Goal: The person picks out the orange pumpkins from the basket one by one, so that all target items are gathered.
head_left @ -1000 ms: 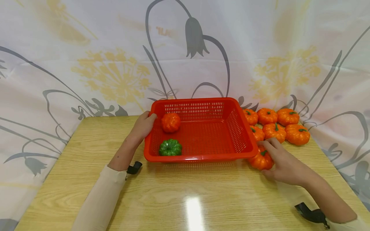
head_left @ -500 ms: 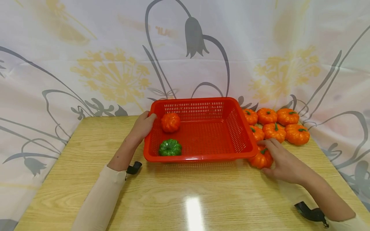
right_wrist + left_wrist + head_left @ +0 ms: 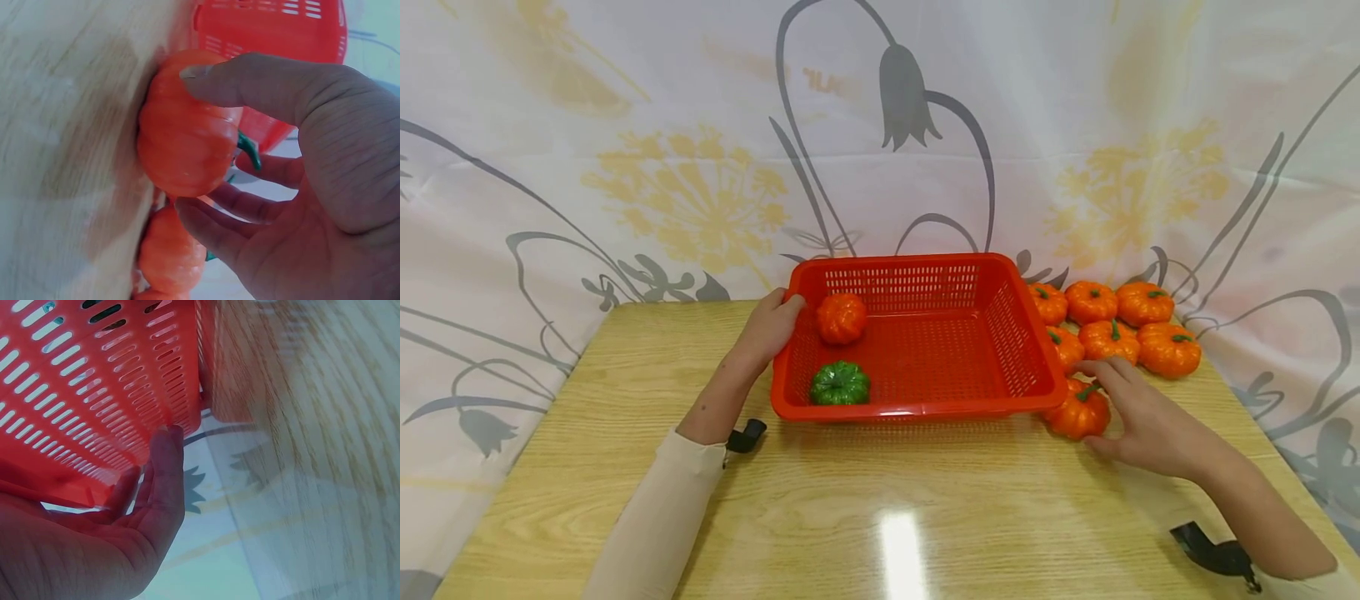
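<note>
My left hand (image 3: pixel 772 327) grips the left rim of a red plastic basket (image 3: pixel 917 408), its fingers against the slotted outer wall in the left wrist view. An orange pumpkin (image 3: pixel 841 318) and a green pumpkin (image 3: pixel 840 383) lie inside, towards the basket's left end. My right hand (image 3: pixel 1150 421) is loosely spread around another orange pumpkin (image 3: pixel 1078 411) on the table, just off the basket's front right corner. In the right wrist view the thumb overlaps this pumpkin (image 3: pixel 184 137), the fingers lie beyond it, and a gap separates it from the palm. Whether the fingertips touch it is unclear.
Several more orange pumpkins (image 3: pixel 1110 340) sit in rows along the basket's right side, behind my right hand. The basket partly hides the nearest ones. A wooden table (image 3: pixel 820 508) bears everything. A patterned cloth (image 3: pixel 700 192) hangs behind its back edge.
My right hand has loosened around the front orange pumpkin and shifted slightly away from it, showing more of its stem. My left hand and the basket have barely moved.
</note>
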The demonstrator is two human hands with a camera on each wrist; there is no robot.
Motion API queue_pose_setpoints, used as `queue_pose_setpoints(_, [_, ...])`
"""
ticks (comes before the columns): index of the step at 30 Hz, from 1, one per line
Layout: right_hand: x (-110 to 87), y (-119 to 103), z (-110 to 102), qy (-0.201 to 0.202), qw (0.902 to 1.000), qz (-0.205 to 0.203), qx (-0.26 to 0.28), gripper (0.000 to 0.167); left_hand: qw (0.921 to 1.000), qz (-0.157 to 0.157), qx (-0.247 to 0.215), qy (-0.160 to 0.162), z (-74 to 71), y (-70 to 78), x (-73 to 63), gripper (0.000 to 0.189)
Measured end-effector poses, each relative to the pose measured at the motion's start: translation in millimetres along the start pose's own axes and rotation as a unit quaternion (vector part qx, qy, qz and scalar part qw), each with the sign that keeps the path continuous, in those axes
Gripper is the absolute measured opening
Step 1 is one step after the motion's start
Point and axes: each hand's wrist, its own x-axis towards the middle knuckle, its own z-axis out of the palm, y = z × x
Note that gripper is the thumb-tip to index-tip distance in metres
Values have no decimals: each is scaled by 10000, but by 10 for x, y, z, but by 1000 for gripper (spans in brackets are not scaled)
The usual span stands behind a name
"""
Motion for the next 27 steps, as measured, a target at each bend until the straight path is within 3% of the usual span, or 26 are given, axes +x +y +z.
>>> queue_pose_setpoints(13, [28,-19,12,171,9992,-301,-174,74,10000,-23,-5,15,-34,-16,-15,45])
queue_pose_setpoints(19, [-12,-37,-137,114,9997,-147,-131,78,10000,-35,-58,3,-23,-9,-9,45])
queue_pose_setpoints(27, [3,-134,-403,669,9964,-433,-301,68,9998,3,-166,61,16,13,-4,42])
